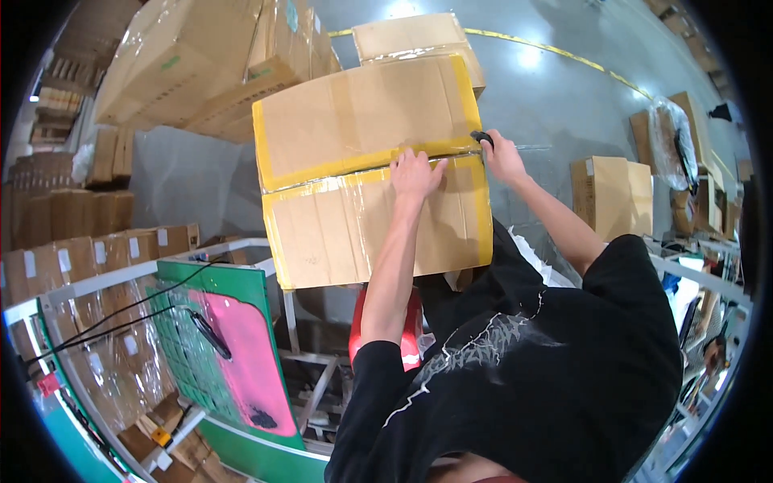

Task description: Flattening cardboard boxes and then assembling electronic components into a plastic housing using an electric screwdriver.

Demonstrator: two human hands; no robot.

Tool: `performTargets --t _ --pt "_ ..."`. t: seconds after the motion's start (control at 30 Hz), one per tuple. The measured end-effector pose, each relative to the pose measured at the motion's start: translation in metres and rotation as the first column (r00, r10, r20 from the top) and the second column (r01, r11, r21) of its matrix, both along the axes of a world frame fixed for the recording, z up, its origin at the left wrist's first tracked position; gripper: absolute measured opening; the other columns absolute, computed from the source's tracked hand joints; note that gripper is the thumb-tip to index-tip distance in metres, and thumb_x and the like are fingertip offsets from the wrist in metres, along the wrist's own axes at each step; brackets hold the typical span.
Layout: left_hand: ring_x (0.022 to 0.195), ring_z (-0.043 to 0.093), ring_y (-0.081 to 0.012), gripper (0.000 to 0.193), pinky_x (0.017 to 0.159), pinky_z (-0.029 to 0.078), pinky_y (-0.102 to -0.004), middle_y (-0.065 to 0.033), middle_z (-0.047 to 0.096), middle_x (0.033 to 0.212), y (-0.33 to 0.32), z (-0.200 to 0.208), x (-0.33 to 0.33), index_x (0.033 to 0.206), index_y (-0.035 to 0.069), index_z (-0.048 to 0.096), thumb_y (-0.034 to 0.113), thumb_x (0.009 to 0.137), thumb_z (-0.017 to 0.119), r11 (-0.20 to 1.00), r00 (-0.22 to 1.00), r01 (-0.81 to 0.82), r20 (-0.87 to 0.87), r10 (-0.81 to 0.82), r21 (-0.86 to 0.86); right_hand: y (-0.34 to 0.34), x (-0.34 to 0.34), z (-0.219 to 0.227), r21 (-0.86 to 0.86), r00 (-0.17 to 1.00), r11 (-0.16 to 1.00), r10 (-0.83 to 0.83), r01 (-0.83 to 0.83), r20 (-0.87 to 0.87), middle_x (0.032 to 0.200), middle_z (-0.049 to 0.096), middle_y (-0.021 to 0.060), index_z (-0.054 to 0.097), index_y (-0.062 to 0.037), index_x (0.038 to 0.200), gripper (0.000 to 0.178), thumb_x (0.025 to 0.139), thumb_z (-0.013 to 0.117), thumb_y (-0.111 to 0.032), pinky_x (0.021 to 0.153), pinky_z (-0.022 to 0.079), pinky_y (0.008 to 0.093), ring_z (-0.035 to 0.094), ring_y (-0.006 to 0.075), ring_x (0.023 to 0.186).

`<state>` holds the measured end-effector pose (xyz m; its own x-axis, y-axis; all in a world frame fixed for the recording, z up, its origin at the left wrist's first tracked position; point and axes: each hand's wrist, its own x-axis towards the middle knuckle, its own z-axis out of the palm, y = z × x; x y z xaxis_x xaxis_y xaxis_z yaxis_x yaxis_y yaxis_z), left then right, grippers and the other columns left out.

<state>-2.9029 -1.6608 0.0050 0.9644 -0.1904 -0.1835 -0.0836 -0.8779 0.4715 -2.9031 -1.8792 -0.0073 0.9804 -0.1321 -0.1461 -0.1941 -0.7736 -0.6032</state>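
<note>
Cardboard box (366, 121) with yellow tape (464, 92) along its edges and beside its middle seam, directly before me; its support is largely hidden beneath it. The seam crosses the top from the left edge to the right edge, and a narrow dark gap shows along part of it. My left hand (415, 173) lies palm down across the seam, right of its midpoint, fingers spread and pressed to the cardboard, grasping nothing that I can see. My right hand (505, 158) is closed around a black tool (481, 138) at the box's right edge, near that end of the seam; the tool's tip cannot be made out. A smaller carton (411, 36) stands just beyond the far edge, and large cartons (189, 64) are beyond the far left corner. To the right, another carton (604, 197) rests on the grey floor (547, 92), apart from the box. Nearer me, at left, stands a green board (211, 278) with a pink panel (250, 354); a red object (409, 326) is partly covered by my left forearm.
</note>
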Motion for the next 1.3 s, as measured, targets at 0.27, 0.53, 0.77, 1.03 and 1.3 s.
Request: performTargets --t 0.27,0.53,0.77,1.03,1.3 --pt "0.103 0.055 -0.0345 0.056 0.095 0.037 -0.047 -0.0208 0.055 0.112 0.018 0.017 0.001 0.106 0.001 0.06 0.05 0.077 0.062 0.942 0.955 0.287 0.127 -0.267 -0.176 -0.019 -0.052 0.013 -0.171 0.941 0.953 0.199 -0.252 -0.274 0.097 0.064 0.0217 0.063 -0.0024 0.097 0.031 0.08 0.055 -0.027 0.076 0.05 0.046 0.061 0.0402 0.089" --pt "0.113 0.05 -0.0298 0.071 0.099 0.035 -0.0421 -0.0167 0.054 0.118 0.016 -0.045 -0.017 0.122 0.005 0.05 0.051 0.071 0.068 0.946 0.942 0.314 0.099 -0.322 0.082 -0.001 -0.058 -0.001 -0.296 0.867 0.936 0.017 -0.189 -0.499 0.105 0.063 0.0215 0.066 -0.0038 0.102 0.034 0.075 0.058 -0.023 0.084 0.051 0.0433 0.061 0.0381 0.098" --pt "0.102 0.054 -0.0308 0.068 0.089 0.04 -0.0412 -0.0129 0.059 0.106 0.005 -0.053 -0.011 0.116 0.007 0.052 0.047 0.066 0.074 0.96 0.95 0.274 0.142 -0.278 0.048 -0.008 -0.061 0.008 -0.205 0.916 0.977 -0.022 -0.066 -0.402 0.096 0.064 0.0236 0.065 0.0013 0.092 0.028 0.076 0.06 -0.021 0.081 0.051 0.045 0.063 0.0376 0.094" --pt "0.107 0.051 -0.0286 0.079 0.092 0.04 -0.0411 -0.0128 0.056 0.112 0.008 -0.066 -0.01 0.128 0.009 0.046 0.053 0.068 0.07 0.929 0.922 0.307 0.179 -0.344 0.207 -0.011 -0.072 0.004 -0.044 0.942 0.999 -0.034 0.02 -0.333 0.097 0.064 0.0242 0.063 -0.0015 0.099 0.032 0.079 0.058 -0.025 0.082 0.051 0.0457 0.062 0.0388 0.093" --pt "0.109 0.051 -0.0355 0.092 0.092 0.041 -0.045 -0.0189 0.052 0.119 0.008 -0.032 -0.006 0.134 0.004 0.039 0.061 0.067 0.066 0.849 0.895 0.426 -0.008 -0.446 0.312 -0.049 -0.067 -0.01 0.257 0.942 0.913 -0.335 0.318 0.026 0.087 0.061 0.0262 0.058 0.0015 0.091 0.028 0.084 0.054 -0.026 0.075 0.048 0.0493 0.058 0.045 0.084"
